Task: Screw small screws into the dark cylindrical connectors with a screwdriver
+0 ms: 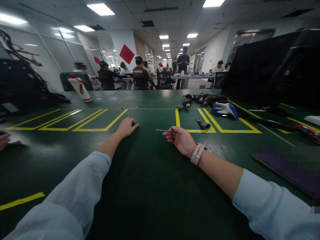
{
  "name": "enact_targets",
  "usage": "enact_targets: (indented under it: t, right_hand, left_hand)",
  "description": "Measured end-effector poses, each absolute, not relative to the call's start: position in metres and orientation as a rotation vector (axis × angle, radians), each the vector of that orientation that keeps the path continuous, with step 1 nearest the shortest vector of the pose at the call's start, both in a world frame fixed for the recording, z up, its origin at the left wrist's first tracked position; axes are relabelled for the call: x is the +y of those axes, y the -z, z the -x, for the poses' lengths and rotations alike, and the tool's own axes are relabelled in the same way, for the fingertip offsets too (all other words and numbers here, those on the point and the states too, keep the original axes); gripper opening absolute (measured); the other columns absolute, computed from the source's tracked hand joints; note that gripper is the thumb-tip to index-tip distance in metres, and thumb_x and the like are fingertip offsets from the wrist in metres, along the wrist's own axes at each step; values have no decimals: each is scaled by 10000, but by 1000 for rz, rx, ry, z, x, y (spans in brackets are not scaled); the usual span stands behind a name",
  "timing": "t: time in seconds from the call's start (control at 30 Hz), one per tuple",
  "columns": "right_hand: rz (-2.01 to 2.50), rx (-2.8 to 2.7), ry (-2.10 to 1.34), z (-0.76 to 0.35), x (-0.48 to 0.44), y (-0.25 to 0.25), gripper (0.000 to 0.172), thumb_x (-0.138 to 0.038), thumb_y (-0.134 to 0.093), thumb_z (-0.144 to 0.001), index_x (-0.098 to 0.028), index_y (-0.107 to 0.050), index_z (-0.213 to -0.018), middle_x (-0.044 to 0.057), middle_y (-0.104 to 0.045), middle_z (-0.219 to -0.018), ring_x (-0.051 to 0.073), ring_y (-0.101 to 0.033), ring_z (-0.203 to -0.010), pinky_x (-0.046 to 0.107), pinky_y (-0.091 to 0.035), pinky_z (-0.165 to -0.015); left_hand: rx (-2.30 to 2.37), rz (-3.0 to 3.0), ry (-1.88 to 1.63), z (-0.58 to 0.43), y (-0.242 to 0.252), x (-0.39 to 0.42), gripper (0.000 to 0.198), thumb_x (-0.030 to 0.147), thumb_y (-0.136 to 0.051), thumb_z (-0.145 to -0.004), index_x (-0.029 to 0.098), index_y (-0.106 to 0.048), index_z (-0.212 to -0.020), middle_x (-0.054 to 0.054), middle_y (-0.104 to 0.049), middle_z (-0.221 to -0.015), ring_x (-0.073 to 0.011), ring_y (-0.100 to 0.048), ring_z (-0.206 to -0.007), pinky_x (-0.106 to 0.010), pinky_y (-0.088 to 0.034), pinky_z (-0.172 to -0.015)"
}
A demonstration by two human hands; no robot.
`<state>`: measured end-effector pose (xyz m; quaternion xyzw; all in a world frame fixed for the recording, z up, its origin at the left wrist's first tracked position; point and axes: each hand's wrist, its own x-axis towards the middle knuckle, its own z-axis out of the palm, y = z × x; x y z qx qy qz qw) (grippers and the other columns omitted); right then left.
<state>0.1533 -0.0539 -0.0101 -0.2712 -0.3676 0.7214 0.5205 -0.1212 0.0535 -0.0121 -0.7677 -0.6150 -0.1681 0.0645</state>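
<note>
My left hand [127, 127] rests on the green table [150, 173], fingers curled over a small dark object [133, 124] that shows only at its edge. My right hand [178, 137] lies palm up beside it, fingers pinched on a thin metal rod [162, 130] that points left. A watch with a pale strap [197, 154] sits on my right wrist. Both forearms wear light blue sleeves.
A small dark cylindrical tool [204, 124] lies inside a yellow marked box. Behind it sit a heap of dark parts [197, 98] and white-blue gloves [225, 109]. A white bottle [80, 88] stands far left. Another person's hand [3, 140] shows at the left edge. Several people sit at far tables.
</note>
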Motion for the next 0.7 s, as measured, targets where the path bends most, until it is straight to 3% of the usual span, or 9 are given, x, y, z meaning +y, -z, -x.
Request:
enact_targets:
  t: [0.2,0.33,0.43,0.57,0.7]
  right_hand:
    - [663,-817,-1748,-153,-53,8,245,-221,-421,-824,-152,-573,-646,47,-669,-655,116,-546,-568,247,-406,-581]
    - [725,-661,-1657,-157,-50,4,262,-195,-412,-819,-157,-553,-601,41,-648,-582,112,-528,-523,234,-401,-532]
    - [753,-581,-1571,-161,-46,4,257,-188,-409,-813,-170,-540,-592,23,-628,-549,109,-514,-499,236,-398,-514]
    - [764,-565,-1523,-163,-43,7,220,-196,-429,-793,-184,-534,-600,7,-617,-539,110,-503,-483,248,-397,-509]
    - [758,-619,-1506,-161,-43,10,162,-203,-477,-755,-185,-540,-607,9,-619,-545,116,-505,-488,254,-392,-508]
  left_hand:
    - [-1765,2222,560,116,10,45,501,482,-507,-751,107,-500,-1083,-155,-548,-1061,-288,-504,-1018,-409,-399,-896]
    - [-1539,2194,659,95,5,23,412,385,-502,-783,109,-494,-1089,-160,-502,-1143,-299,-426,-1131,-447,-306,-996]
    - [-1390,2366,723,65,2,-6,357,373,-452,-822,120,-506,-1068,-157,-488,-1183,-278,-431,-1135,-451,-324,-990]
    - [-1037,2877,416,28,-1,-50,299,380,-412,-860,185,-543,-1044,-92,-543,-1168,-220,-477,-1120,-450,-277,-1031]
    - [-1052,3041,307,15,-4,-72,329,384,-416,-863,181,-531,-1095,-103,-515,-1228,-212,-489,-1122,-373,-396,-939]
